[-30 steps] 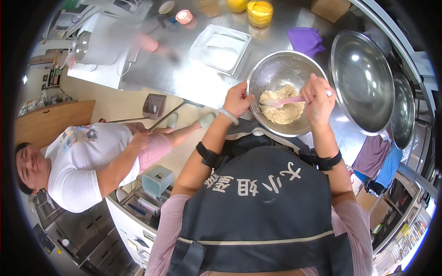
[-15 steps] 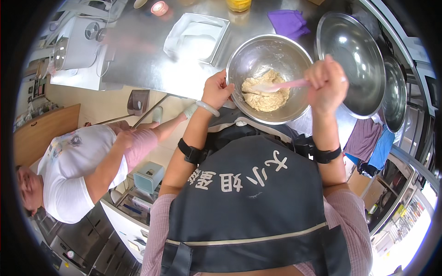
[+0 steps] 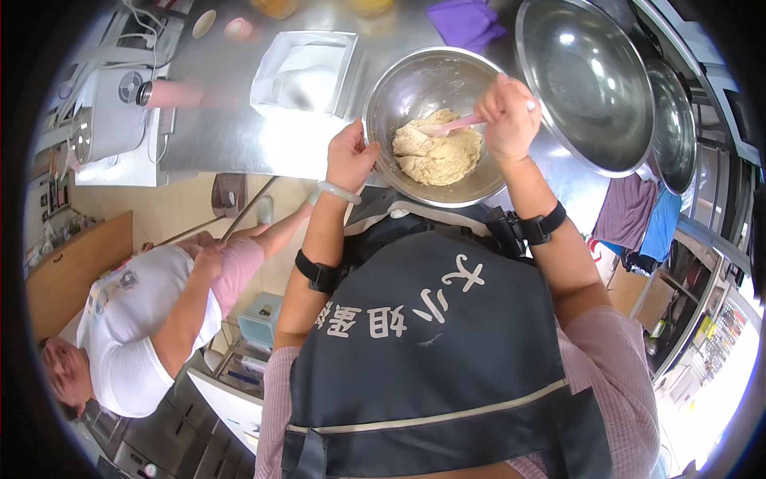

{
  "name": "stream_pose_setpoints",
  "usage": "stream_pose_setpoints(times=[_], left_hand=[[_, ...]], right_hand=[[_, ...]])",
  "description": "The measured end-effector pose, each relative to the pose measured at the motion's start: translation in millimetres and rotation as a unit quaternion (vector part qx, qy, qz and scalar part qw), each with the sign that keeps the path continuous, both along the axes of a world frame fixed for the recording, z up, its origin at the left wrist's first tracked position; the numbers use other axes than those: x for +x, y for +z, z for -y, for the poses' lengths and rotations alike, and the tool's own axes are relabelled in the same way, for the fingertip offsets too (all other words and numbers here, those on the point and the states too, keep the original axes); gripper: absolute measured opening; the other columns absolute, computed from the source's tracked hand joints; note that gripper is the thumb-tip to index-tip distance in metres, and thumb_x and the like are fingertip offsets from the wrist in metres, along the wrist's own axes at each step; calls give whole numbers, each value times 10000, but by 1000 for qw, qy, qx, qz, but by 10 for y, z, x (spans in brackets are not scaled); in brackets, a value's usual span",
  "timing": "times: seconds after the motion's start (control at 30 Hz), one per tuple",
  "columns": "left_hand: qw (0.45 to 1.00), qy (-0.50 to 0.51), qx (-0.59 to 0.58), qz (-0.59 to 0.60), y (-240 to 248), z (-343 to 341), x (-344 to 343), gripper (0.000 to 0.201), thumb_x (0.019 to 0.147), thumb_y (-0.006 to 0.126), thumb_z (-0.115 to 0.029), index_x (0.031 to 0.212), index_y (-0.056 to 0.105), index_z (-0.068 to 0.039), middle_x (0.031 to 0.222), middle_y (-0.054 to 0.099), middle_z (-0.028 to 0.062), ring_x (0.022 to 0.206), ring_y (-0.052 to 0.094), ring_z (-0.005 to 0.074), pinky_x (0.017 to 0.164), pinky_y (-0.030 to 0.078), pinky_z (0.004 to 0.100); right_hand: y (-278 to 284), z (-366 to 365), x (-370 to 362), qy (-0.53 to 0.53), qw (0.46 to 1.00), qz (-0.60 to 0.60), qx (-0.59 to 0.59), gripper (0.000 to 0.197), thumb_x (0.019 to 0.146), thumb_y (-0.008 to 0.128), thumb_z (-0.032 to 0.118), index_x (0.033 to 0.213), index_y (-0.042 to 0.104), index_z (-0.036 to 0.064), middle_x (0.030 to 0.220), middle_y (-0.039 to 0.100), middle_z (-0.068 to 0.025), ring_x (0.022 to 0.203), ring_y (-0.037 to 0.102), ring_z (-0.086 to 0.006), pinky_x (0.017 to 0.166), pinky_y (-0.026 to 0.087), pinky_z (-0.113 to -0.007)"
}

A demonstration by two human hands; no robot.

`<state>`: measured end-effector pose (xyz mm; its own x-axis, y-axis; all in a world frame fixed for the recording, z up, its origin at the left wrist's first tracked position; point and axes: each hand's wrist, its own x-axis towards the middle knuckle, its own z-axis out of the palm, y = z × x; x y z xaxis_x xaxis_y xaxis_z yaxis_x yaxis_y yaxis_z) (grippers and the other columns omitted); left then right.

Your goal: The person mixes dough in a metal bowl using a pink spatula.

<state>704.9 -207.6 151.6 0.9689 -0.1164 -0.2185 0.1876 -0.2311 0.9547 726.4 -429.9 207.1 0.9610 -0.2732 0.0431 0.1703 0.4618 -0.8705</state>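
Close in front of me stands a steel mixing bowl (image 3: 488,180) with a lump of pale, sticky dough (image 3: 439,160) at its bottom. My left hand (image 3: 349,158) is closed on the bowl's left rim, thumb towards the rim. Over the bowl's right side, my right hand (image 3: 508,118) is wrapped round the handle of a spatula (image 3: 456,125) with a pink handle and a pale blade. The blade rests in the upper part of the dough, its tip partly buried. Thin smears of dough cling to the bowl's inner wall.
A square pan lined with white paper (image 3: 307,76) lies left of the bowl. Large steel bowls (image 3: 590,88) stand at the right, a purple cloth (image 3: 467,24) behind. A pink bottle (image 3: 171,93) lies further left. Another person (image 3: 152,319) stands beyond the table's left end.
My right hand and the spatula have swung left and slightly up across the bowl. The dough looks more gathered and turned over. My left hand keeps its hold on the rim. The view has shifted.
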Motion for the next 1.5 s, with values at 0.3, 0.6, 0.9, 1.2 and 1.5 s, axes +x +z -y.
stream_pose_setpoints(times=[0.3, 0.6, 0.9, 1.2, 1.5], left_hand=[[999, 1, 28, 36, -79, 10, 68, 296, 678, 532, -16, 967, 591, 7, 544, 445, 10, 480, 409, 82, 462, 357, 239], [1000, 17, -7, 6, -66, 23, 58, 245, 671, 533, -15, 908, 595, 3, 544, 434, 6, 489, 387, 78, 464, 341, 244], [1000, -4, 11, 6, -58, 3, 140, 242, 670, 514, -18, 899, 590, 7, 564, 444, 13, 495, 396, 92, 472, 351, 249], [999, -44, 15, 10, -127, 9, 201, 236, 668, 509, -15, 890, 585, 12, 555, 473, 31, 497, 417, 99, 475, 360, 249], [999, -25, 8, 33, -77, -19, 170, 227, 672, 503, 0, 884, 582, 16, 572, 494, 41, 520, 418, 91, 496, 366, 245]], right_hand=[[304, -28, 12, 60, 996, -31, -54, 360, 856, 486, 106, 528, 345, 66, 471, 335, -18, 412, 283, -109, 450, 258, -264], [817, 409, 413, -89, 994, 53, -28, 345, 842, 508, 136, 533, 362, 87, 461, 338, -13, 401, 322, -116, 417, 299, -288], [-157, 284, 751, -199, 973, -26, -110, 294, 803, 555, 116, 545, 445, 30, 464, 425, -51, 385, 373, -129, 381, 328, -288], [-59, -9, 841, 44, 987, -154, -7, 333, 815, 572, 147, 540, 387, 115, 454, 336, 2, 390, 296, -106, 411, 265, -277], [460, 223, -259, 322, 943, -11, -84, 361, 803, 542, 81, 498, 351, 63, 478, 375, -19, 454, 332, -95, 559, 385, -257]])
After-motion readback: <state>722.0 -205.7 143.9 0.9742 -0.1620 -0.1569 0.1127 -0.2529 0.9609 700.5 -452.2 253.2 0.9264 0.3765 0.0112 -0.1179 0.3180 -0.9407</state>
